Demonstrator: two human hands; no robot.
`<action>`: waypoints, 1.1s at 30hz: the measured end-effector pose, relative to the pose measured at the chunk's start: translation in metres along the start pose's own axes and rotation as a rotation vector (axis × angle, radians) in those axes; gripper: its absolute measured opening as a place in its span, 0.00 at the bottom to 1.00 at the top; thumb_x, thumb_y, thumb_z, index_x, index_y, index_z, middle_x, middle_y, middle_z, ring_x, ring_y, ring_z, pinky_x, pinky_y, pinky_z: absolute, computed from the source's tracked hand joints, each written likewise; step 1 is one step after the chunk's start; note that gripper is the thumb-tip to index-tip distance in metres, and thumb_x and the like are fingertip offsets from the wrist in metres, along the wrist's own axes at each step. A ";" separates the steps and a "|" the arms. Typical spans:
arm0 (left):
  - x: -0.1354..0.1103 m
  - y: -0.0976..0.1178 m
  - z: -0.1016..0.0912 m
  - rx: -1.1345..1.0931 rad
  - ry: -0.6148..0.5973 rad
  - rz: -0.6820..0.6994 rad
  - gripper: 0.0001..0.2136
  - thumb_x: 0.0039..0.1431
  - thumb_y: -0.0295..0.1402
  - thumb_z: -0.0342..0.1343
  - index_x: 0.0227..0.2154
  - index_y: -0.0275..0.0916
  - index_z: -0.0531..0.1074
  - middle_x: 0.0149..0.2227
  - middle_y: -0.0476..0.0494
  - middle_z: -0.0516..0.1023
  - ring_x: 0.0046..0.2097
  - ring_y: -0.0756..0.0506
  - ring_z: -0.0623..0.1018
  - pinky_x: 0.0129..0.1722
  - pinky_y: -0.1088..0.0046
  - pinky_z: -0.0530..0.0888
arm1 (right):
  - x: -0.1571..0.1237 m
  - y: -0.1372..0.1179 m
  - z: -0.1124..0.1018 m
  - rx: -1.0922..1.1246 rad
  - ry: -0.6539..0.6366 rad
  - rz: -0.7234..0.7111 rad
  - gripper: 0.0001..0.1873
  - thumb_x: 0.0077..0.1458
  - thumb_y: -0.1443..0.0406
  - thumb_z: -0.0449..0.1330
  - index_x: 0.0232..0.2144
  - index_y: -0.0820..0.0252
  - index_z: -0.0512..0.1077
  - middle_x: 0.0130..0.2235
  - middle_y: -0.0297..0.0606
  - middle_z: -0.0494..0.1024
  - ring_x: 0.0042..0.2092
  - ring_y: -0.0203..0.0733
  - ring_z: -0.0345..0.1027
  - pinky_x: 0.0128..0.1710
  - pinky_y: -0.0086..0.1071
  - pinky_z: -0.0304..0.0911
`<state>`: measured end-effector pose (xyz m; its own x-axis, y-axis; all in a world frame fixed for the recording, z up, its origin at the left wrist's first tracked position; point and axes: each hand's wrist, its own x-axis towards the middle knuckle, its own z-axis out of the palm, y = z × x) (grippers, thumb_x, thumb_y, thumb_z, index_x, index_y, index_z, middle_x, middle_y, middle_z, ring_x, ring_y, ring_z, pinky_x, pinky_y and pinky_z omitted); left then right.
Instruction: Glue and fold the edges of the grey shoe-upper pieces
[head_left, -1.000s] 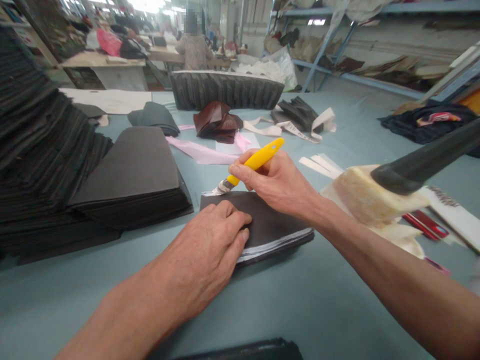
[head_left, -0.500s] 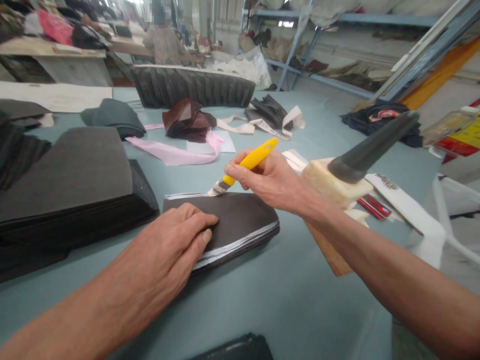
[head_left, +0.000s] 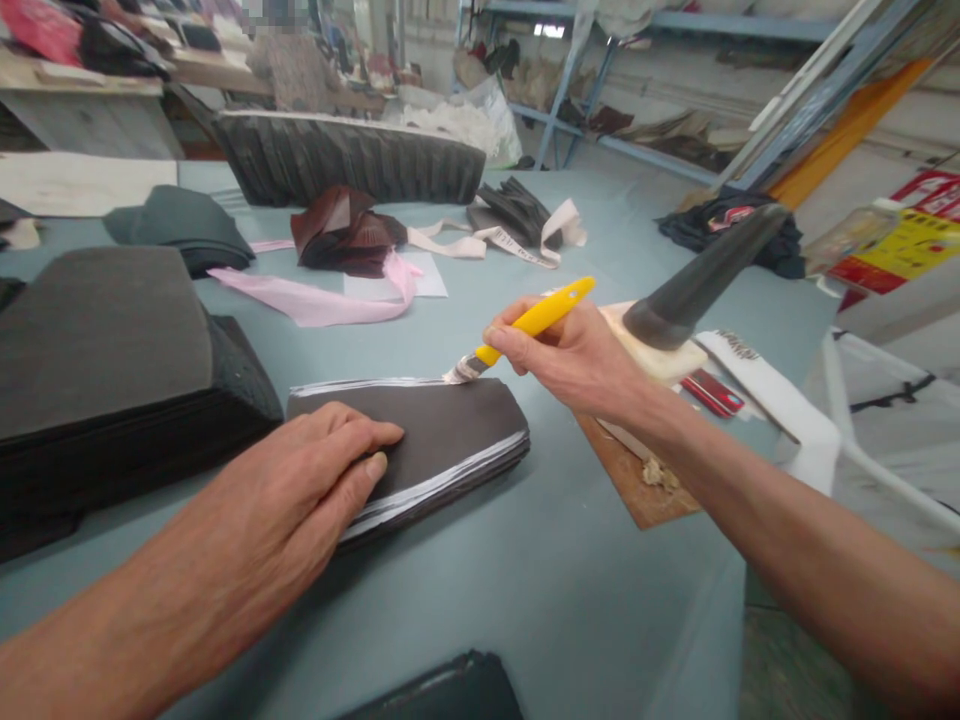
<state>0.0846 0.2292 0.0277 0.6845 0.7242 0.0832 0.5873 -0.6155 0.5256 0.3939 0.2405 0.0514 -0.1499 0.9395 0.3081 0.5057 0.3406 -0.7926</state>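
Note:
My left hand (head_left: 330, 465) lies on top of a stack of dark brown leather-like pieces (head_left: 450, 430), its fingers stretched out and pressing down. White coating shows along the stack's near and far edges. Pinched in my right hand (head_left: 562, 350) is a paintbrush (head_left: 536, 322) with a yellow handle. Its whitened bristles touch the far edge of the stack, toward the right corner. Just beyond my right wrist sits a pale block with a dark, horn-shaped handle (head_left: 701, 285).
A large stack of black pieces (head_left: 112, 350) stands at the left. Behind lie a pink strip (head_left: 322, 300), a dark red bundle (head_left: 345, 235) and a long row of black pieces (head_left: 352, 160). At the right is a brown board (head_left: 637, 490). A person (head_left: 289, 65) is in the background.
The brush in my right hand has moved rightward along the far edge of the stack. My left hand stays on the stack. The whole view has shifted a little.

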 end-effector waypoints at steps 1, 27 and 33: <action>0.000 -0.001 -0.001 -0.003 -0.015 -0.014 0.23 0.76 0.51 0.43 0.57 0.48 0.79 0.54 0.44 0.83 0.58 0.39 0.81 0.62 0.61 0.80 | -0.002 0.002 -0.002 0.000 0.005 0.002 0.26 0.67 0.44 0.66 0.33 0.60 0.76 0.28 0.29 0.73 0.28 0.31 0.61 0.28 0.31 0.53; 0.004 0.006 -0.006 0.011 -0.048 -0.135 0.26 0.73 0.55 0.43 0.56 0.47 0.78 0.56 0.44 0.81 0.58 0.38 0.79 0.65 0.59 0.77 | -0.026 -0.011 -0.014 0.057 0.290 0.035 0.22 0.65 0.48 0.70 0.29 0.57 0.74 0.24 0.28 0.69 0.27 0.32 0.59 0.25 0.30 0.55; 0.005 0.011 -0.006 -0.011 -0.034 -0.181 0.27 0.71 0.57 0.44 0.54 0.47 0.79 0.57 0.44 0.80 0.58 0.38 0.78 0.65 0.58 0.74 | -0.008 -0.017 0.022 0.126 0.140 -0.032 0.28 0.64 0.40 0.66 0.34 0.59 0.76 0.27 0.29 0.71 0.30 0.32 0.62 0.30 0.30 0.59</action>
<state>0.0921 0.2282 0.0388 0.5822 0.8120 -0.0425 0.6980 -0.4723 0.5382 0.3679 0.2278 0.0510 -0.0403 0.9167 0.3974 0.3905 0.3806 -0.8383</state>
